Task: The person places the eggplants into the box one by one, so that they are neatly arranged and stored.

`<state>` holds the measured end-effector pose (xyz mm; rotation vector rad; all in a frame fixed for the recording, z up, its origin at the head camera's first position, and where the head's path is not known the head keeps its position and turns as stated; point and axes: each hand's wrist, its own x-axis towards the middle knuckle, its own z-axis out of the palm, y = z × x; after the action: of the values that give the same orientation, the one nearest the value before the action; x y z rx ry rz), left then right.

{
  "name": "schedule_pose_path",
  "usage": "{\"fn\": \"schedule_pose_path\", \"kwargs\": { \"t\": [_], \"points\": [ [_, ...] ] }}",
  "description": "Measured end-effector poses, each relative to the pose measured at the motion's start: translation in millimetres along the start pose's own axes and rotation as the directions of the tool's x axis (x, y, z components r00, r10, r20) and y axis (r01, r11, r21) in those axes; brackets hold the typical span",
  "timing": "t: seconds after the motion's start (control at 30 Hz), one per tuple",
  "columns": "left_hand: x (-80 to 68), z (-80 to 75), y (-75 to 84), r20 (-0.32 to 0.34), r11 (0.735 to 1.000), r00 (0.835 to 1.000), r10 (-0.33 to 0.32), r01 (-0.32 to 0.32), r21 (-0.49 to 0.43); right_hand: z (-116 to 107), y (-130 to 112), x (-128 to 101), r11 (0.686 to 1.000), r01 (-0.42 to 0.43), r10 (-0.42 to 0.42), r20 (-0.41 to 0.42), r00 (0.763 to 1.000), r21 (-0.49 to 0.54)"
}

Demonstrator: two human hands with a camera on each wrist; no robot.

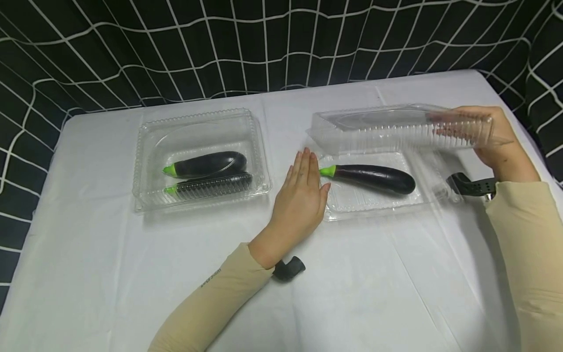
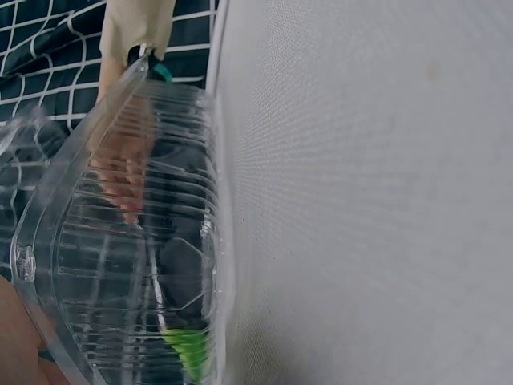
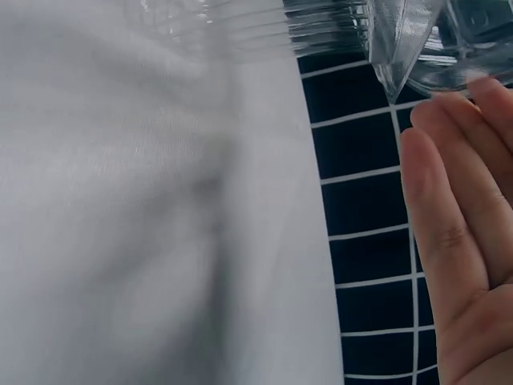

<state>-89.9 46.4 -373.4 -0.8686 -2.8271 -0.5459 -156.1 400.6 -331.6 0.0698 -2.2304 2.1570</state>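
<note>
A dark purple eggplant point(image 1: 374, 178) with a green stem lies in the base point(image 1: 352, 211) of the right clear plastic container. Its ribbed lid point(image 1: 382, 129) stands partly raised above the base. My left hand point(image 1: 301, 195), fingers straight and together, touches the container's left edge beside the stem. At the lid's right end is my right hand point(image 1: 492, 139); its fingers show through the plastic. In the right wrist view those fingers point(image 3: 449, 216) stretch straight up to the lid's edge. The left wrist view shows the eggplant's green stem point(image 2: 188, 350) through the ribbed wall.
A second clear container point(image 1: 202, 137), its lid lying over it, sits to the left with two eggplants point(image 1: 211, 164) inside. White cloth point(image 1: 374, 293) covers the table. Dark fabric with a white grid point(image 1: 246, 49) hangs behind the far edge.
</note>
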Motion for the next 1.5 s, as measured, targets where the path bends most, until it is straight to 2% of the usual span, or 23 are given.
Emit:
{"fn": "schedule_pose_path", "kwargs": {
  "t": [0.07,0.1,0.17,0.3,0.4,0.57,0.7,0.83,0.9,1.0,1.1,1.2,1.3,1.4,1.47,1.5],
  "points": [
    [0.5,-0.5,0.7,0.013,1.0,1.0,0.003,-0.003,0.016,-1,-3,-3,0.988,-0.025,0.02,-0.033,0.999,-0.151],
    [0.7,-1.0,1.0,0.022,1.0,1.0,0.004,-0.004,0.023,-1,-5,-4,0.972,-0.031,0.023,-0.038,0.999,-0.233],
    [1.2,-2.0,1.1,0.035,0.999,0.999,0.006,-0.007,0.035,-2,-6,-5,0.942,-0.013,0.001,-0.035,0.999,-0.334],
    [1.1,-3.5,0.3,0.014,1.0,1.0,0.009,-0.01,0.004,0,-5,-7,0.927,0.05,-0.061,-0.02,0.998,-0.372],
    [-1.3,-4.2,-1.2,-0.019,0.993,1.0,-0.015,0.013,-0.113,2,-3,-10,0.921,0.053,-0.073,-0.038,0.997,-0.385],
    [-13.0,-8.9,-4.6,-0.047,0.942,0.996,-0.075,0.055,-0.332,6,5,-15,0.915,0.037,-0.08,-0.09,0.993,-0.402],
    [-27.7,-15.3,-5.3,-0.062,0.913,0.996,-0.068,0.037,-0.406,11,8,-19,0.9,0.045,-0.11,-0.126,0.986,-0.433],
    [-40.0,-20.2,-4.5,-0.006,0.868,0.994,-0.109,0.092,-0.487,14,9,-22,0.887,0.052,-0.134,-0.147,0.98,-0.459],
    [-43.4,-21.9,-4.7,0.042,0.825,0.988,-0.148,0.147,-0.545,15,10,-23,0.871,0.059,-0.149,-0.148,0.978,-0.488],
    [-45.8,-23.3,-5.7,0.097,0.744,0.978,-0.186,0.204,-0.636,18,12,-23,0.836,0.071,-0.176,-0.143,0.974,-0.544],
    [-45.2,-23.1,-5.6,0.14,0.67,0.971,-0.193,0.235,-0.704,21,13,-25,0.801,0.076,-0.198,-0.144,0.97,-0.594],
    [-44.2,-21.1,-4.3,0.196,0.614,0.961,-0.194,0.275,-0.74,23,13,-26,0.779,0.076,-0.212,-0.148,0.966,-0.622],
    [-42.6,-17.4,-2.4,0.259,0.529,0.949,-0.18,0.315,-0.788,25,13,-27,0.759,0.077,-0.228,-0.152,0.962,-0.647],
    [-40.0,-14.3,-0.1,0.328,0.385,0.932,-0.157,0.363,-0.848,26,14,-27,0.735,0.071,-0.241,-0.162,0.957,-0.674],
    [-38.4,-13.4,1.3,0.378,0.285,0.914,-0.145,0.404,-0.869,28,15,-26,0.73,0.072,-0.251,-0.169,0.953,-0.679],
    [-37.6,-13.1,1.8,0.398,0.244,0.907,-0.141,0.421,-0.874,28,16,-26,0.73,0.076,-0.259,-0.172,0.95,-0.679]
  ]
}}
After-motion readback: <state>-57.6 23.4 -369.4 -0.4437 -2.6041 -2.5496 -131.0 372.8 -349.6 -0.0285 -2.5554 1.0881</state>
